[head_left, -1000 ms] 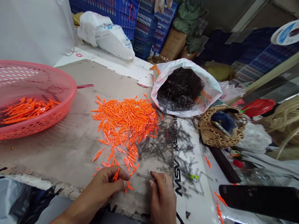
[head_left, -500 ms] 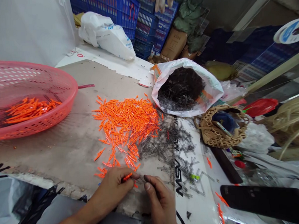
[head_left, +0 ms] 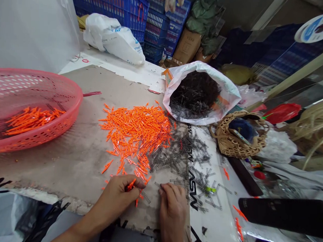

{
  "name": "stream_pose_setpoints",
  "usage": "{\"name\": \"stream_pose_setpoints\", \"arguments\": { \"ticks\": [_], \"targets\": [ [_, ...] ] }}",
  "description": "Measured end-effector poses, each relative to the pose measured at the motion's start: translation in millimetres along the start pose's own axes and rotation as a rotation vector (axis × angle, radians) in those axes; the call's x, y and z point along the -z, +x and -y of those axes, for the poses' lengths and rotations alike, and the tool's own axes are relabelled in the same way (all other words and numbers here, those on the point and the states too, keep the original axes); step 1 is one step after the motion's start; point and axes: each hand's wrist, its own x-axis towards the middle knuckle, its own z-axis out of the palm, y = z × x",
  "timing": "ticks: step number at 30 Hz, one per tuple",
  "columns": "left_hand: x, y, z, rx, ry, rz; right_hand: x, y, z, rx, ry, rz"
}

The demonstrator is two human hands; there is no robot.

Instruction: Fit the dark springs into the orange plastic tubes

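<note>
Left hand (head_left: 118,195) at 6 o'clock on the near edge of the cardboard sheet (head_left: 80,155), fingers curled. I'm pinching one orange plastic pin (head_left: 131,185) between thumb and forefinger, and its tip sticks out toward 1 o'clock. A few more loose orange pins lie under and just beside my knuckles.

Right hand (head_left: 171,205) is just beside the left at its 3 o'clock, palm down, fingers stretched toward 12. The fingertips (head_left: 164,188) touch the board at the near fringe of the grey metal springs (head_left: 178,155). One loose spring (head_left: 145,196) lies between my two hands. Can't tell if anything is pinned under the right fingertips.

The heap of orange pins (head_left: 136,130) is at 12 o'clock from my left hand, near it, spread on the cardboard. The springs butt against its 4 o'clock side and spill onto a white printed sheet (head_left: 220,217).

The pink plastic basket (head_left: 70,103) is at 10 o'clock, well apart, with a layer of orange pins (head_left: 29,118) inside. An open white bag (head_left: 231,94) at 1 o'clock is full of dark springs (head_left: 195,95). A wicker basket (head_left: 239,146) sits at 2 o'clock just past the bag. A long black object (head_left: 286,215) lies at 3 o'clock. Blue crates (head_left: 136,9) and a tied white sack (head_left: 113,34) are far off at 12.
</note>
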Motion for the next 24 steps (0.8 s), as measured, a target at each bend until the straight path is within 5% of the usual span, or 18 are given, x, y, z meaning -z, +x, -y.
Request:
{"name": "stream_pose_setpoints", "arguments": {
  "ticks": [4, 9, 14, 20, 24],
  "targets": [
    [-2.4, -3.7, -3.0, -0.011, -0.021, 0.003, 0.6, 0.9, 13.4, -0.043, 0.132, -0.02],
    [-3.8, -6.2, 1.8, -0.043, -0.099, 0.075, -0.8, 1.0, 36.2, -0.165, 0.513, 0.337],
    [4.5, -9.9, 4.8, 0.095, -0.329, 0.023, -3.0, -2.3, 39.5, -0.375, 0.607, 0.262],
    [4.5, -14.7, -0.7, 0.248, -0.473, 0.033, -6.2, -6.0, 57.5, -0.678, 0.8, 0.377],
    [3.4, -17.5, 3.6, 0.275, -0.539, 0.11, -7.7, -4.2, 66.2, -0.775, 0.881, 0.301]
  ]
}}
